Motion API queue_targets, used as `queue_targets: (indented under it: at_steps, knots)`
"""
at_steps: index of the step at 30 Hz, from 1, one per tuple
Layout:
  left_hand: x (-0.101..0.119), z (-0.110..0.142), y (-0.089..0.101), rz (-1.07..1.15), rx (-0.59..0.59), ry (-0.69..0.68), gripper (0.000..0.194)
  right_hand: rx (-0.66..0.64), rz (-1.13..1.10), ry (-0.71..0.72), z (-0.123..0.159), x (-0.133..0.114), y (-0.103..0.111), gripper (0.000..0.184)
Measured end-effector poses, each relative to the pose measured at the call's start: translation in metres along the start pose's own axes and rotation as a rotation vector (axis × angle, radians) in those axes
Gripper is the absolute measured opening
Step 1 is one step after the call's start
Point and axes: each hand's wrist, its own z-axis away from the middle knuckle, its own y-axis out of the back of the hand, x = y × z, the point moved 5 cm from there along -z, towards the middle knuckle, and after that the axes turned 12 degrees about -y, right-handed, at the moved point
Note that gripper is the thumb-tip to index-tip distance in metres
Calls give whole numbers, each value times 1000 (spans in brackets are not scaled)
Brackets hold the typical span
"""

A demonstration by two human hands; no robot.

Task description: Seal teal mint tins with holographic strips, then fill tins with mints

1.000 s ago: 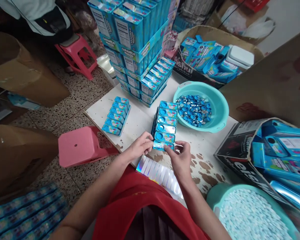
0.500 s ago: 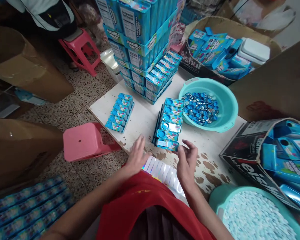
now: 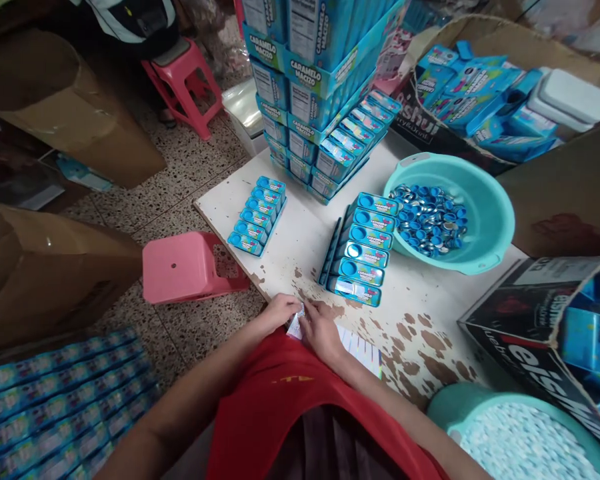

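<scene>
My left hand (image 3: pixel 279 311) and my right hand (image 3: pixel 321 331) meet at the near edge of the white table (image 3: pixel 300 233), fingers pinched on the left end of a shiny holographic sticker sheet (image 3: pixel 360 347). Just beyond the hands stands a row of blue candy boxes (image 3: pixel 363 248) in a tray, each with a round hole on top. A second, smaller row of blue boxes (image 3: pixel 257 215) lies further left on the table.
A teal basin of blue and silver caps (image 3: pixel 430 217) sits right of the row. Stacked blue display cartons (image 3: pixel 320 87) rise at the table's back. A pink stool (image 3: pixel 190 267) stands left, a basin of pale candies (image 3: pixel 520 440) bottom right, and cardboard boxes around.
Both hands left the nearest blue box in the row, drew back toward my body and closed on the end of the sticker sheet. The camera view shifted left.
</scene>
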Motion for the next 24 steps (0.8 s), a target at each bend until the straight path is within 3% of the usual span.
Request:
queue_targets:
  at_steps: [4,9,14,18,20,22,24]
  knots:
    - [-5,0,-2,7,25,40,24,19,94,111,12,-1,-3,40]
    - [-3,-5,-4,-3,70,57,19,66,194,129,15,-10,15,15]
    - [16,-5,15,-99,157,-18,15,6,85,124,22,-35,58,14]
    - [60,19,33,-128,292,-234,26,5,-122,77,39,-56,108,14]
    - [92,35,29,-37,213,-392,35,40,-174,68,46,-66,132,15]
    - [121,49,14,47,-4,-487,48,77,-210,69,51,-74,151,15]
    - [142,57,-2,53,-188,-488,51,96,-238,70,54,-79,163,15]
